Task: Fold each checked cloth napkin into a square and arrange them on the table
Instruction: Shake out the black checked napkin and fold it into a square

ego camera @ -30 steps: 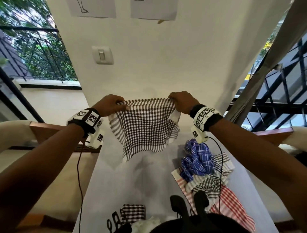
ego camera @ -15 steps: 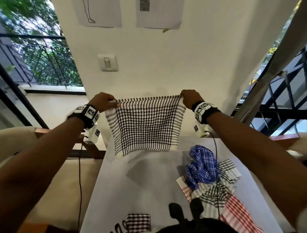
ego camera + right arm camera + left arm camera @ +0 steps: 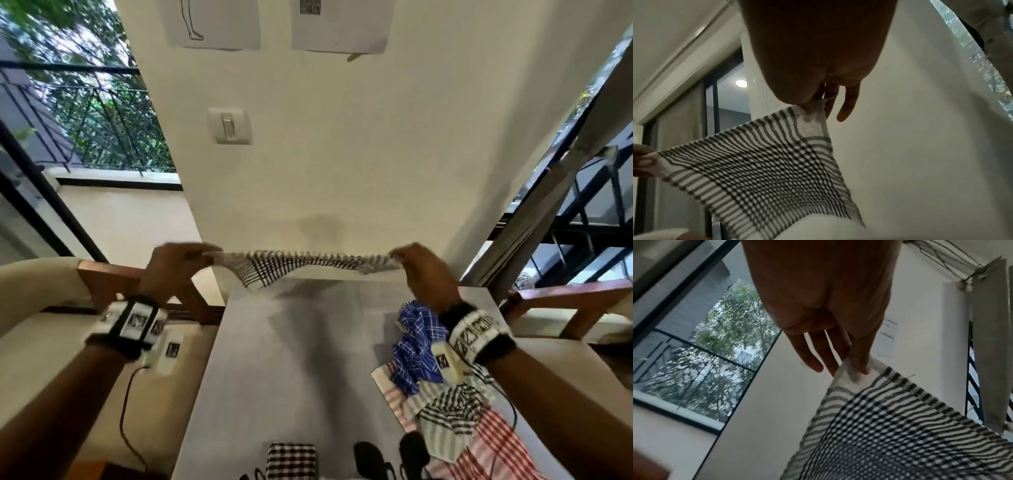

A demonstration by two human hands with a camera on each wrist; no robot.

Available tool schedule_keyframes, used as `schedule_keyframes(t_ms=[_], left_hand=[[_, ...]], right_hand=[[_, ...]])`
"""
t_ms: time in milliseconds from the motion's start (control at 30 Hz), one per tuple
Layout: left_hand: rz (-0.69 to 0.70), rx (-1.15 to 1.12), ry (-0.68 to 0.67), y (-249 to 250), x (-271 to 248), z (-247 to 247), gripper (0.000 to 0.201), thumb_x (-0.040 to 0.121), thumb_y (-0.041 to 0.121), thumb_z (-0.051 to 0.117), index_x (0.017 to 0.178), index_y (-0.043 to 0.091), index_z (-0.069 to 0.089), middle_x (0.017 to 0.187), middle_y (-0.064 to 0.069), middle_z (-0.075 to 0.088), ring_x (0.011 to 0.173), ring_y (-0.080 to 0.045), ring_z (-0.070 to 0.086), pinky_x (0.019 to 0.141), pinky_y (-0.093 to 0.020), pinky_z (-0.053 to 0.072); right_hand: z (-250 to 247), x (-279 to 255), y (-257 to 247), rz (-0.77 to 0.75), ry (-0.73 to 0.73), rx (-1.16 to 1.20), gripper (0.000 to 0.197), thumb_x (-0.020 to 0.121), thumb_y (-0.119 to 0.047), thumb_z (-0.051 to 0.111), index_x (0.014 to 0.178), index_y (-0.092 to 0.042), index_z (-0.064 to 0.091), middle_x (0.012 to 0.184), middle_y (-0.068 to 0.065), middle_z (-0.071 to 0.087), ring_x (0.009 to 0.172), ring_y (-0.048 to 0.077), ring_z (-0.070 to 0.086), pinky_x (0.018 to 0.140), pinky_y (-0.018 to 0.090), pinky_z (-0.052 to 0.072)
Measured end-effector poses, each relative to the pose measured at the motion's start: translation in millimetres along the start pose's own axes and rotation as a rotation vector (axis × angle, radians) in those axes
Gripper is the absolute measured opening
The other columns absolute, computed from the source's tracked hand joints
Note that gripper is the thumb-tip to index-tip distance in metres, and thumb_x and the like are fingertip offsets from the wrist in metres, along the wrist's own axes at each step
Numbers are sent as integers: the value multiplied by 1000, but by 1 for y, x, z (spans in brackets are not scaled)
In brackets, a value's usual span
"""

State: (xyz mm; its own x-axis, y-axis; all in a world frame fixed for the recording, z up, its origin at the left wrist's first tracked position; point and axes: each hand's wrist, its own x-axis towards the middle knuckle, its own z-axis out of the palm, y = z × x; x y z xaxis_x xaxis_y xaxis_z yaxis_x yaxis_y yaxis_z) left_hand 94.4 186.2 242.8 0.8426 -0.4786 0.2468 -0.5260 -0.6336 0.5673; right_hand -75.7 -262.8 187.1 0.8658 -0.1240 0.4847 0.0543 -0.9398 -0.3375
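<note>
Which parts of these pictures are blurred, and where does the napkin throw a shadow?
Head view: both hands, left hand and right hand, and the black checked napkin are motion-smeared; its grey shadow falls on the white table. Wrist views: napkin checks fairly sharp, backgrounds streaked, palms dark.

Right hand (image 3: 818, 53) fingers (image 3: 847, 105) pinching black-checked napkin (image 3: 764, 164) corner, opposite corner in left hand (image 3: 642, 160).

The black-and-white napkin (image 3: 274, 270) is thin woven cloth, matt, with a plain white hem. The table (image 3: 291, 359) looks smooth and matt white, possibly laminate. The near-right heap of napkins (image 3: 445, 411) is soft crumpled cloth. The chair frame (image 3: 565, 301) at far right is glossy reddish wood.
</note>
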Motion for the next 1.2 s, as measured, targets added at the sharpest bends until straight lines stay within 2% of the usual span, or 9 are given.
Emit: schedule_keyframes(t_ms=[100, 200, 300, 400, 500, 633, 833, 1000, 1200], left_hand=[[-74, -104, -32, -27, -51, 43, 25, 81, 11, 75, 95, 32, 74, 89, 2, 75, 81, -9, 69, 75, -19, 51], [-161, -92, -172, -59, -100, 90, 28, 79, 10, 76, 100, 28, 75, 105, 15, 68, 94, 5, 62, 83, -10, 44], [-213, -133, -295, -86, -139, 132, 30, 77, 11, 79, 94, 36, 75, 100, 22, 71, 93, 10, 64, 88, -15, 50], [-290, -161, -372, -102, -167, 161, 31, 76, 14, 80, 87, 42, 73, 87, 32, 69, 89, 14, 63, 83, -8, 47], [-352, -162, -446, -112, -185, 179, 20, 77, 19, 80, 85, 36, 75, 87, 20, 73, 84, 14, 63, 74, 0, 40], [-331, -122, -496, -123, -198, 183, 19, 79, 25, 78, 81, 42, 70, 82, 21, 72, 82, 13, 64, 74, -5, 42], [-292, -120, -455, -126, -190, 176, 20, 85, 17, 72, 88, 36, 69, 86, 13, 72, 82, 9, 63, 73, -9, 44], [-402, -183, -352, -119, -155, 170, 13, 89, 10, 64, 90, 21, 70, 79, 0, 71, 68, -11, 64, 61, -18, 49], [-534, -152, -199, -129, -93, 178, 9, 88, 19, 65, 95, 20, 71, 79, -1, 72, 74, -18, 67, 73, -38, 57]], right_hand=[[29, -62, 3, 17, -132, 23, 29, 91, 3, 55, 110, -13, 70, 106, 1, 66, 98, 18, 58, 81, 26, 41], [63, -122, 10, 16, -197, 97, 26, 89, -6, 52, 105, -13, 72, 104, 4, 68, 98, 11, 53, 85, 24, 42], [100, -173, 31, 36, -261, 106, 25, 85, -10, 54, 101, -17, 73, 97, 4, 70, 92, 18, 58, 80, 34, 51], [124, -213, 43, 66, -364, 96, 21, 87, -23, 54, 97, -23, 72, 89, -2, 69, 84, 18, 59, 77, 28, 47], [136, -241, 47, 69, -435, 80, 25, 79, -9, 69, 97, -26, 72, 91, -5, 70, 86, 16, 62, 81, 20, 40], [135, -262, 38, 152, -464, 99, 27, 78, -5, 70, 96, -25, 72, 91, -6, 70, 84, 13, 64, 78, 23, 49], [130, -252, 36, 252, -483, 176, 16, 93, -18, 62, 107, -22, 71, 103, -7, 71, 89, 6, 63, 81, 20, 47], [123, -200, 43, 409, -452, 207, 12, 94, -24, 64, 105, -22, 69, 93, -7, 71, 81, 9, 65, 75, 30, 54], [136, -119, 55, 535, -360, 234, 9, 93, -30, 65, 97, -23, 68, 90, -4, 72, 83, 13, 66, 73, 26, 51]])
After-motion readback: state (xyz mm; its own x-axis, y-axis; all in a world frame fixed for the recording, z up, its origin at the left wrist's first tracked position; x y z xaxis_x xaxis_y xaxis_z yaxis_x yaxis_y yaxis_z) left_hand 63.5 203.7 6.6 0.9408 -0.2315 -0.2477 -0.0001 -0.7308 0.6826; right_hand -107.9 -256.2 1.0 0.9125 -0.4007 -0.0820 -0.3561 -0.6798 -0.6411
